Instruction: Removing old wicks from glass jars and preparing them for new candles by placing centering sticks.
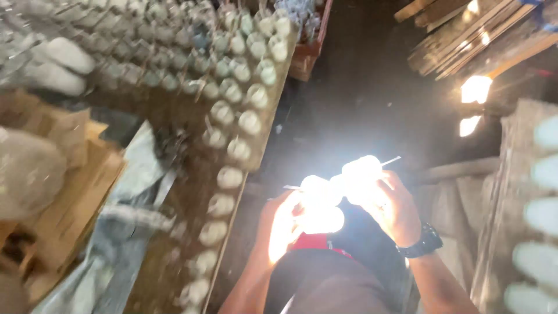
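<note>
Both grips closed on a cluster of white bulbs (337, 186) with thin sticks poking out, held over the lap in a glare patch: left hand (282, 224) cupping from below, right hand (392, 206) wrapped over the top, palms facing, wrists bent inward. Board (192, 192) on the left already carries many rows of similar white pieces; its near end looks sparser. Glare hides finger detail.

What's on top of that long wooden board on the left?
Rows of small whitish round pieces sit on the wooden board, some with thin sticks. Blur hides what they are.
</note>
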